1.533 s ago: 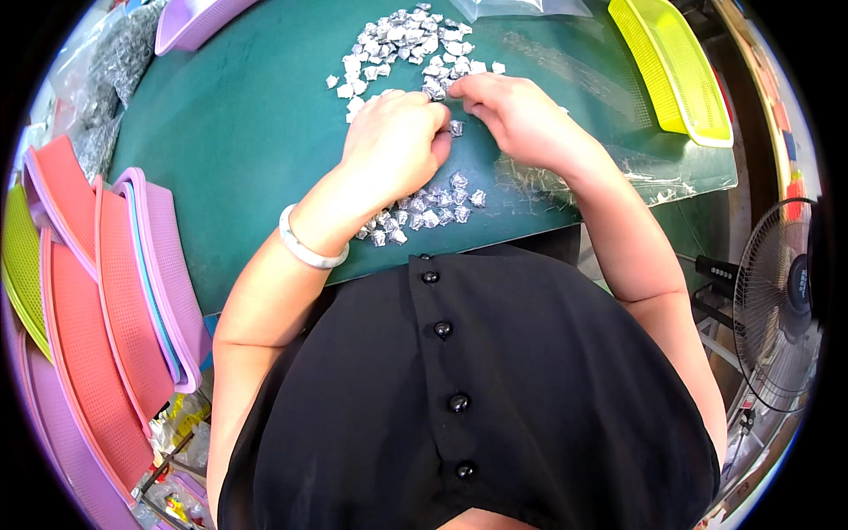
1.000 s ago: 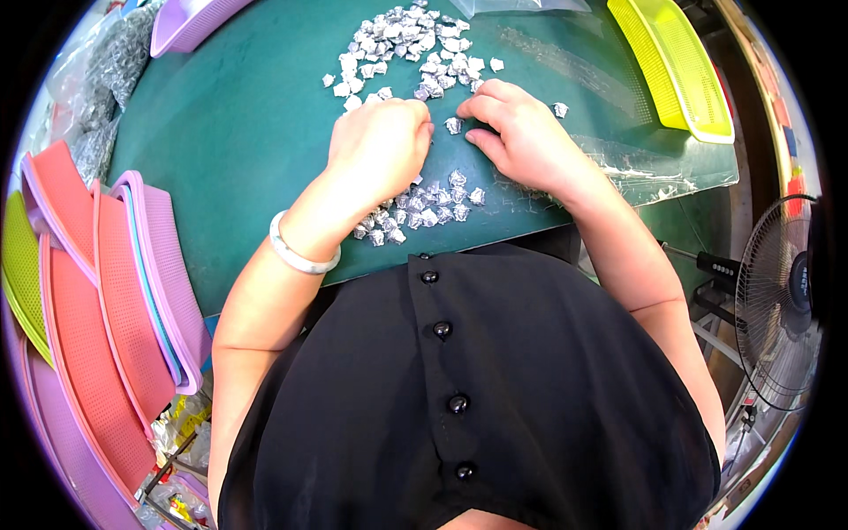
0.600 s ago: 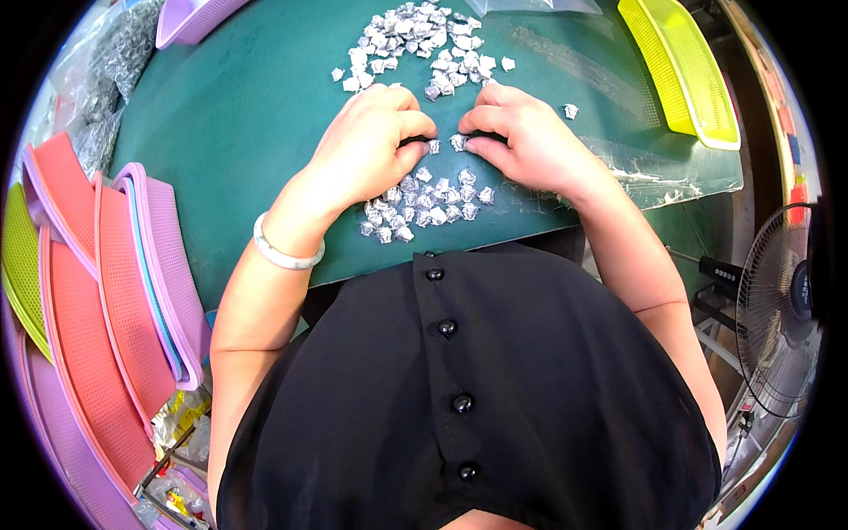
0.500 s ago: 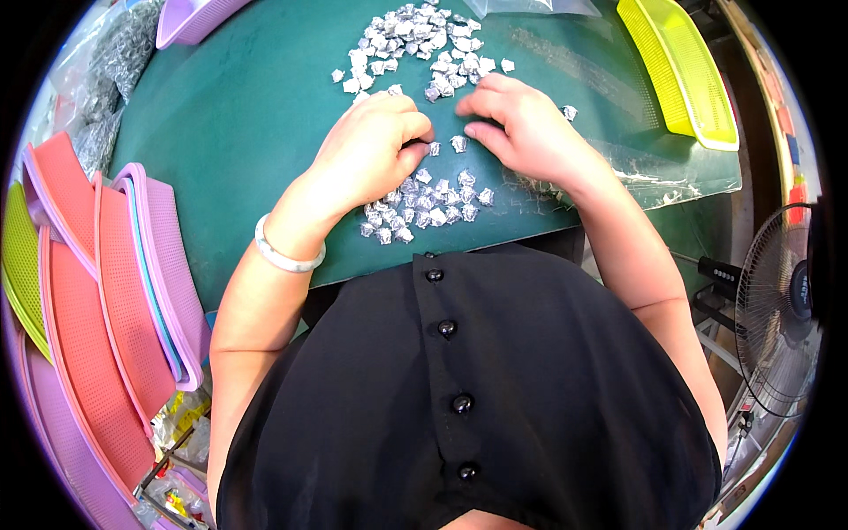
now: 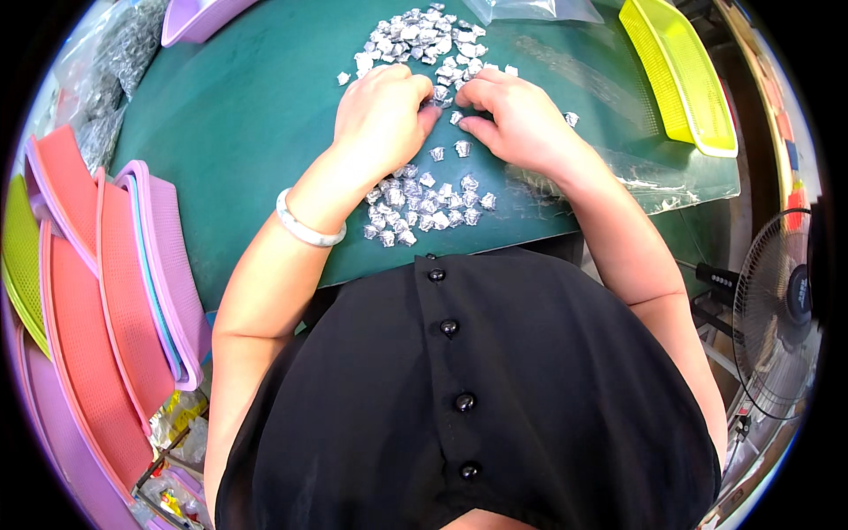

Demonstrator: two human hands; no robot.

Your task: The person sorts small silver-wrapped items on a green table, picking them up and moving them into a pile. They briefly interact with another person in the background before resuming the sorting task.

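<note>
At far left, nested perforated plastic baskets (image 5: 97, 291) in coral, lilac and green. Next, with a pale bangle (image 5: 309, 231) at the wrist, left hand (image 5: 382, 115) curled at the near edge of the far heap (image 5: 411, 34) of silver rosette-like pieces; cannot tell whether gripping one. On the green tabletop (image 5: 247, 115), near cluster (image 5: 427, 208) of pieces beside the edge, seemingly already drawn off, with two loose pieces (image 5: 463, 148) just beyond; far heap larger, so probably over half left. Then right hand (image 5: 521, 119), thumb and forefinger parted, a single piece (image 5: 456, 117) at the tips, contact uncertain. Farther right, stray piece (image 5: 571, 118), yellow-green basket (image 5: 693, 75), fan (image 5: 777, 309).
</note>
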